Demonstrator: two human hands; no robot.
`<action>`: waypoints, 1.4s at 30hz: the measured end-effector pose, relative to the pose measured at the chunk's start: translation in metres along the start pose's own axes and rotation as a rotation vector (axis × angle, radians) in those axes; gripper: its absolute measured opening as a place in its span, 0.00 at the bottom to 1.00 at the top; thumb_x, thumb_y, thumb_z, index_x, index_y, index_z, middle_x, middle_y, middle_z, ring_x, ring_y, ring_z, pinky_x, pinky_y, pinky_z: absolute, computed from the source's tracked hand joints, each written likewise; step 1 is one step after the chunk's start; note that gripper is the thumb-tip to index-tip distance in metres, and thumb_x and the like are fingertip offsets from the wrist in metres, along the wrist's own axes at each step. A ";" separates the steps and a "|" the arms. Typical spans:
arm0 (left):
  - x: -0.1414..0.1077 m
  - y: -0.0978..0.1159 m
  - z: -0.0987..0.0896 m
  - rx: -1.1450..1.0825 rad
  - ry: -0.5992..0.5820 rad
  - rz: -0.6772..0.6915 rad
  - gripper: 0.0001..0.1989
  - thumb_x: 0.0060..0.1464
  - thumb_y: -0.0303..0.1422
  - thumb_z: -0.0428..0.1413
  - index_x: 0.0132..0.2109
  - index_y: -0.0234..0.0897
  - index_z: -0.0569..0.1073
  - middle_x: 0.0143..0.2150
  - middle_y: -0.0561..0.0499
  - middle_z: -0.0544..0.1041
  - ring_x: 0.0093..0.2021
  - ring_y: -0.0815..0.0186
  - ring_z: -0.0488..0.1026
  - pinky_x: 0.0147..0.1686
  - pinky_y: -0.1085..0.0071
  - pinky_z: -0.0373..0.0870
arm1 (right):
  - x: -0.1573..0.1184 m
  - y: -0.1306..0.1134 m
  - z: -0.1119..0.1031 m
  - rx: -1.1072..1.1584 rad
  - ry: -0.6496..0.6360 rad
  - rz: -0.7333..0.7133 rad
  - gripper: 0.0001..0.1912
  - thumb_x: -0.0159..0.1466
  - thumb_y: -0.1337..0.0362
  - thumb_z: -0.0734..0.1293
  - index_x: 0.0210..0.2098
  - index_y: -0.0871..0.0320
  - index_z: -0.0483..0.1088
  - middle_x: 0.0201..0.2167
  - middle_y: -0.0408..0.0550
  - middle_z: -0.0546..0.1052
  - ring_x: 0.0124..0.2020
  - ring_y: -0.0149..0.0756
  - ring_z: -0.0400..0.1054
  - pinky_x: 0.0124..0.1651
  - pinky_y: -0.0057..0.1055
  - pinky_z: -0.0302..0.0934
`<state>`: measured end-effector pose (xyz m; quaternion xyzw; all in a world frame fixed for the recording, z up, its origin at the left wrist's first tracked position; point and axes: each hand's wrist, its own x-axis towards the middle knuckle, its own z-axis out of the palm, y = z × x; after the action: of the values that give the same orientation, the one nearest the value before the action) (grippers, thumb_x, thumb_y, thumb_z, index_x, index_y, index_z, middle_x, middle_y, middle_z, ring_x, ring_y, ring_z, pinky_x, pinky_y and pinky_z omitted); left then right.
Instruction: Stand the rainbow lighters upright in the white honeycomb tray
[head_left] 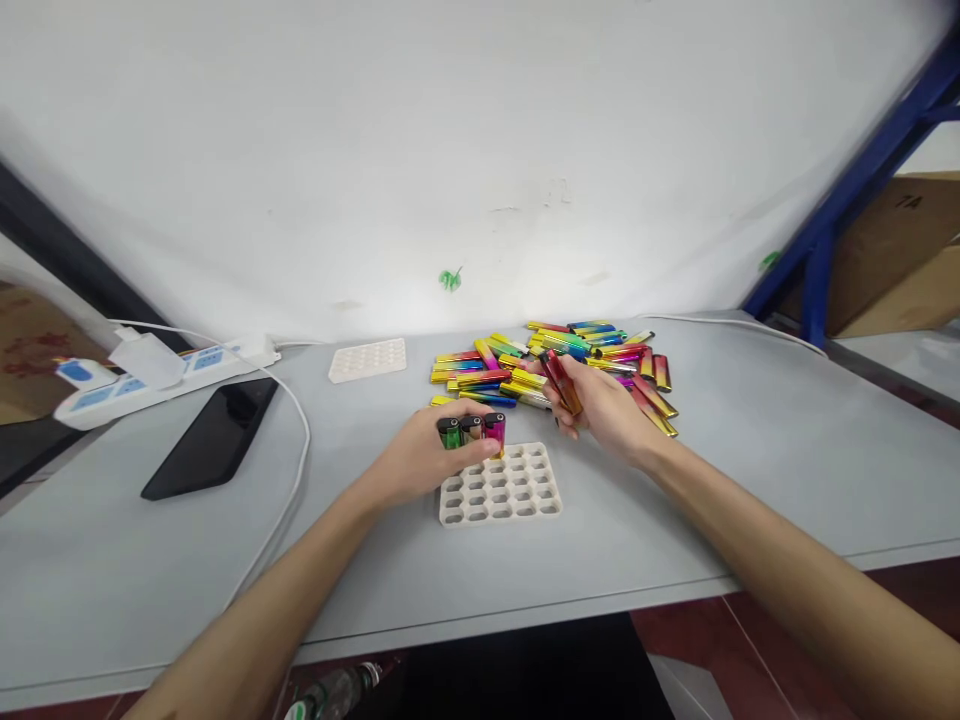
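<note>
Three lighters (472, 430), green, brownish and magenta, stand upright side by side at the far row of a white tray with holes (500, 497). My left hand (427, 445) is closed around them, its thumb along the near side. My right hand (596, 400) grips a red-and-orange lighter (560, 383), tilted, above the table just right of the tray's far edge. Behind and beside that hand lies a loose pile of shiny multicoloured lighters (480, 380). The tray's other holes in view show no lighters.
A second white holed tray (367, 360) lies near the wall. On the left are a black phone (214, 437), a white power strip (195, 372) with a plugged-in charger, and a white cable (304, 450). A blue metal frame (862, 190) rises at the right.
</note>
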<state>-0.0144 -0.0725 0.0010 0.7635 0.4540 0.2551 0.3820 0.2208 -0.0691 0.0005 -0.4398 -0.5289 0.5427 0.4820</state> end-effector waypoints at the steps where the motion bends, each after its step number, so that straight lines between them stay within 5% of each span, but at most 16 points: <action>1: 0.000 0.000 0.000 0.008 0.011 0.013 0.18 0.53 0.47 0.59 0.47 0.43 0.75 0.40 0.52 0.80 0.40 0.62 0.75 0.41 0.66 0.70 | 0.000 -0.001 0.000 0.002 -0.002 0.011 0.19 0.65 0.45 0.60 0.36 0.56 0.66 0.27 0.42 0.66 0.22 0.28 0.58 0.20 0.28 0.57; 7: -0.001 0.005 -0.003 -0.046 -0.002 0.052 0.16 0.59 0.46 0.54 0.47 0.42 0.74 0.41 0.53 0.80 0.43 0.63 0.75 0.46 0.67 0.70 | -0.005 -0.005 0.002 -0.028 -0.063 0.037 0.16 0.63 0.50 0.67 0.40 0.53 0.59 0.35 0.44 0.73 0.31 0.34 0.69 0.27 0.30 0.65; 14: -0.003 0.006 -0.003 -0.020 0.057 0.092 0.14 0.54 0.41 0.60 0.47 0.44 0.76 0.44 0.54 0.78 0.43 0.64 0.74 0.45 0.69 0.70 | -0.002 -0.003 0.000 0.057 -0.072 0.075 0.20 0.62 0.43 0.64 0.37 0.55 0.66 0.24 0.38 0.62 0.22 0.28 0.56 0.19 0.25 0.54; 21: -0.002 0.002 -0.001 -0.018 0.069 0.077 0.14 0.54 0.41 0.60 0.46 0.43 0.75 0.40 0.55 0.78 0.39 0.67 0.74 0.41 0.71 0.69 | -0.002 -0.007 -0.001 0.172 -0.143 0.187 0.25 0.63 0.39 0.59 0.32 0.56 0.65 0.23 0.42 0.67 0.21 0.30 0.59 0.18 0.26 0.51; 29: -0.002 0.001 0.000 0.014 0.006 0.032 0.16 0.52 0.45 0.61 0.45 0.43 0.75 0.33 0.57 0.77 0.32 0.69 0.72 0.35 0.72 0.67 | -0.001 -0.003 -0.001 0.118 -0.124 0.231 0.28 0.66 0.43 0.55 0.20 0.58 0.62 0.14 0.37 0.52 0.15 0.25 0.42 0.19 0.26 0.35; 36: 0.000 0.001 0.000 0.014 -0.001 0.017 0.15 0.53 0.45 0.60 0.43 0.42 0.74 0.31 0.58 0.76 0.30 0.70 0.70 0.33 0.73 0.65 | -0.002 -0.003 -0.003 0.156 -0.111 0.207 0.23 0.67 0.52 0.54 0.19 0.56 0.59 0.13 0.37 0.51 0.16 0.26 0.39 0.20 0.28 0.33; 42: -0.001 0.002 0.000 0.000 -0.017 0.019 0.14 0.53 0.44 0.60 0.42 0.42 0.74 0.32 0.57 0.76 0.30 0.70 0.69 0.32 0.73 0.64 | -0.001 -0.003 -0.001 0.120 -0.073 0.225 0.28 0.66 0.43 0.55 0.19 0.57 0.60 0.13 0.37 0.51 0.15 0.25 0.40 0.20 0.27 0.35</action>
<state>-0.0143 -0.0739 0.0026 0.7699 0.4436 0.2521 0.3832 0.2217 -0.0697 0.0032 -0.4469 -0.4600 0.6395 0.4239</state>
